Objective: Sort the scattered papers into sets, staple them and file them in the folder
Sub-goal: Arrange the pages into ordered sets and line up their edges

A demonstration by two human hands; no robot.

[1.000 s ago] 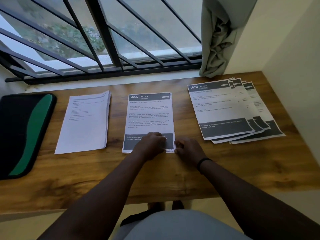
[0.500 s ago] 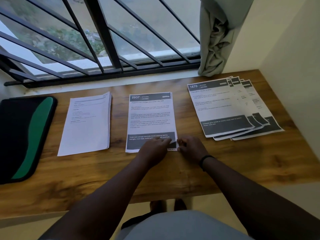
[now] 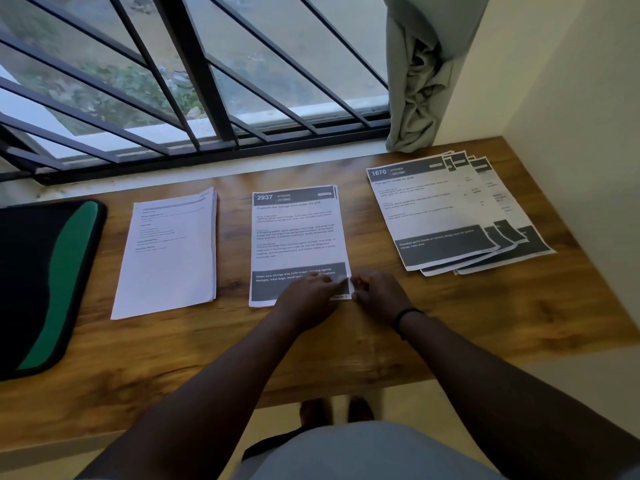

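Meeting at the near right corner of the middle paper stack [image 3: 298,237], long axis pointing away: left hand [image 3: 311,294] resting on it, right hand [image 3: 375,292] pinching its edge, equally near

Three sets of printed papers lie in a row on the wooden tabletop [image 3: 450,323]. The left stack [image 3: 169,254] is squared, its top sheet mostly white with faint text. The middle stack [image 3: 298,233], headed "2937 KITCHEN", lies flat with a dark band along its near end and one near corner slightly lifted. The right set [image 3: 433,209], headed "1670", is fanned out, tilted. A black and green folder [image 3: 45,282] lies closed at the far left.
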